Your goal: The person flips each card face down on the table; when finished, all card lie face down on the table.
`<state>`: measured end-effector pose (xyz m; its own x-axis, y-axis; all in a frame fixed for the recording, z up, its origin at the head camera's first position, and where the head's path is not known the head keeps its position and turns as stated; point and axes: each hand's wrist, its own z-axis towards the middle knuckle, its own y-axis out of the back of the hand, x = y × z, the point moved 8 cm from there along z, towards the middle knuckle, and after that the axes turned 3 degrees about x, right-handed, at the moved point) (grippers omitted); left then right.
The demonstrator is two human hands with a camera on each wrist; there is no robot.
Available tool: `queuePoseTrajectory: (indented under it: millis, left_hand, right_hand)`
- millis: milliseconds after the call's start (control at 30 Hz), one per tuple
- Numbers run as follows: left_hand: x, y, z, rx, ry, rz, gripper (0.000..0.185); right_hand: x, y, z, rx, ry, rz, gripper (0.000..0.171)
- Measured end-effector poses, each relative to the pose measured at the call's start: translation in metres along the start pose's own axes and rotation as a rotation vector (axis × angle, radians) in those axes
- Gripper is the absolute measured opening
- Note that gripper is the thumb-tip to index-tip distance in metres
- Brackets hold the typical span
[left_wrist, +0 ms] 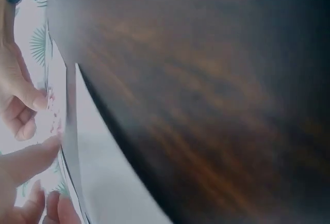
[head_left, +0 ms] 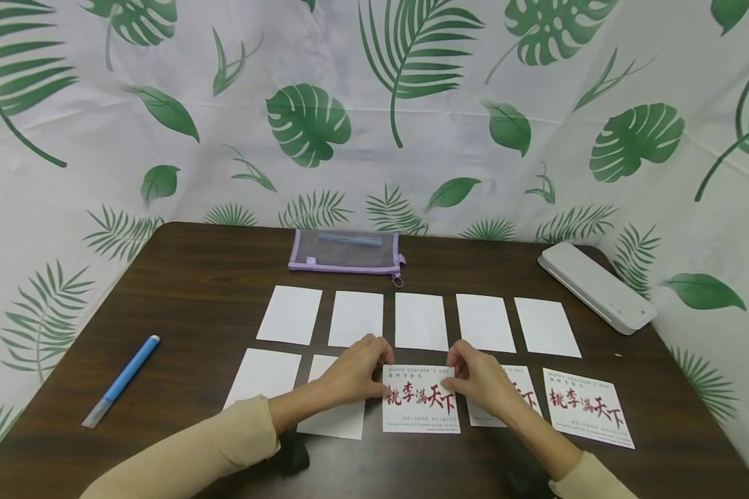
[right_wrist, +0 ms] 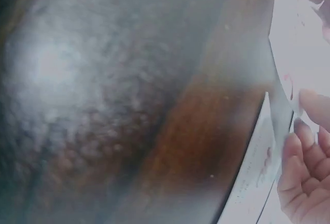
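Observation:
A white card (head_left: 419,416) printed with red Chinese characters and "HAPPY TEACHER'S DAY" is at the middle of the near row, facing up. My left hand (head_left: 351,373) pinches its left edge, thumb on the near side and fingers toward the far corner. On the opposite edge, my right hand (head_left: 485,380) grips the card, its thumb overlapping the printed face. Beneath the right hand and wrist lies a second printed card (head_left: 517,378), partly hidden. The left forearm crosses over a blank card (head_left: 333,423). In the left wrist view, the left thumb (left_wrist: 38,157) meets the card's edge.
Several blank cards (head_left: 420,322) form the far row. Another blank card (head_left: 265,374) lies near left, a printed card (head_left: 587,409) near right. Behind them sit a purple-edged mesh pouch (head_left: 346,253) and a white case (head_left: 599,287). A blue pen (head_left: 125,374) lies left.

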<state>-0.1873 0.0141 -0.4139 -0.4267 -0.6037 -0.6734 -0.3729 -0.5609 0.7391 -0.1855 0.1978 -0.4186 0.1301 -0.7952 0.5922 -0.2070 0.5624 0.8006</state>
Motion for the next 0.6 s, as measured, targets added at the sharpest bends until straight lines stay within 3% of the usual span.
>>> queuePoseTrajectory:
  millis: [133, 267, 333, 467, 600]
  left_hand:
    - [0.005, 0.005, 0.002, -0.028, 0.046, -0.215, 0.028]
    - [0.015, 0.01, 0.004, -0.062, 0.147, -0.511, 0.018]
    - [0.02, 0.014, 0.006, -0.087, 0.199, -0.617, 0.018]
    - [0.026, 0.022, 0.008, -0.132, 0.286, -0.715, 0.019]
    - [0.027, 0.029, 0.009, -0.202, 0.334, -0.776, 0.017]
  right_hand:
    - [-0.001, 0.006, 0.001, -0.011, -0.01, 0.134, 0.025]
    - [-0.004, 0.011, 0.004, -0.046, -0.047, 0.355, 0.023]
    - [-0.004, 0.013, 0.005, -0.097, -0.071, 0.411, 0.024]
    - [0.006, 0.023, 0.003, -0.291, -0.053, 0.384, 0.026]
    - [0.04, 0.024, -0.003, -0.46, 0.18, 0.257, 0.028]
